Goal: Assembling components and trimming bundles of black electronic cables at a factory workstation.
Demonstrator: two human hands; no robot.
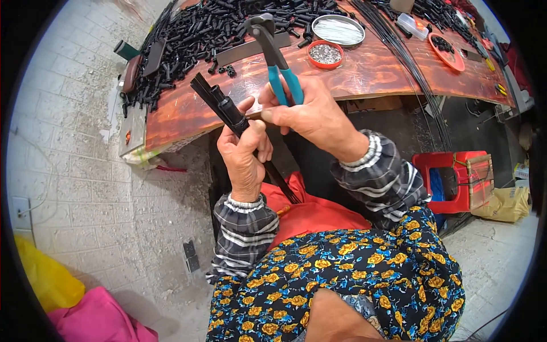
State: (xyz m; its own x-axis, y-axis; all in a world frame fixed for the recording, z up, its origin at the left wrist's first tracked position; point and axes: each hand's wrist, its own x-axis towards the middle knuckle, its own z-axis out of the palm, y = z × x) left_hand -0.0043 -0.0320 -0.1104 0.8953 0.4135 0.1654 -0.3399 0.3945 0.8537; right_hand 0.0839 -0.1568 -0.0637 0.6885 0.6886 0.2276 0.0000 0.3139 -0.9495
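My left hand [245, 149] is closed around a black plastic tubular part [229, 109] and the bundle of thin black rods [206, 91] running alongside it. The rods' lower ends reach down past my wrist toward the red cloth [319, 214] on my lap. In my right hand [312, 111] are pincers with teal handles [292, 85], their dark metal jaws pointing up and away over the table. My two hands are close together, with the right thumb near the black part; whether they touch it is hard to tell.
Black tubular parts [199, 34] cover the far left of the wooden table [364, 71]. A red dish of small metal pieces [325, 55], a round tin of white sticks [338, 31] and an orange plate [447, 52] stand there. Long rods [407, 62] overhang its edge near a red stool [456, 179].
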